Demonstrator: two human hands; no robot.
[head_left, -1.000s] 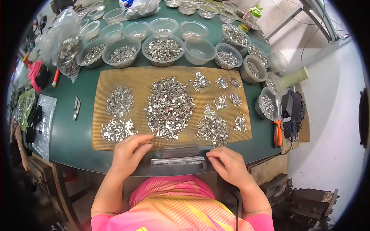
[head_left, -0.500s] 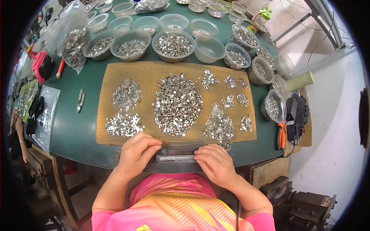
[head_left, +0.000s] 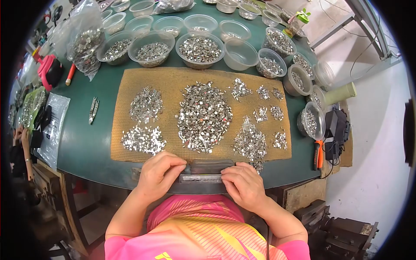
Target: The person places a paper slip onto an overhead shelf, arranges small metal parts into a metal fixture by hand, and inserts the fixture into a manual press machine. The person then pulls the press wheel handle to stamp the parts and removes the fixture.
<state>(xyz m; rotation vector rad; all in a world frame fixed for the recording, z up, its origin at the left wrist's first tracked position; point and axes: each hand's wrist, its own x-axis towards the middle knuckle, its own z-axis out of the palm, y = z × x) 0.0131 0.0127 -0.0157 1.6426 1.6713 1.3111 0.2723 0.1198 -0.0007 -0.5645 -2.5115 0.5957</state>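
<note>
My left hand (head_left: 159, 177) is closed in a pinch, thumb and forefinger meeting at the left end of a dark flat block (head_left: 211, 167). Whatever lies between those fingertips is too small to make out. My right hand (head_left: 245, 185) has its fingers curled round the right end of a narrow grooved metal strip (head_left: 200, 178) at the table's front edge. Just beyond the hands is a tan textured mat (head_left: 169, 117). On it are a large central pile of small metal pieces (head_left: 204, 117), a pile of thin silvery pieces (head_left: 146, 104) and a bright pile (head_left: 143, 140).
Clear plastic bowls of metal pieces, such as one bowl (head_left: 200, 65), line the mat's far side. Pliers (head_left: 93, 110) lie left on the green table (head_left: 86, 143). Orange-handled pliers (head_left: 318, 155) rest at the right edge. Another person's hands (head_left: 21, 136) show far left.
The camera view has shifted slightly, moving the whole scene a little to the right. Both hands keep nearly the same pose at the strip and block.
</note>
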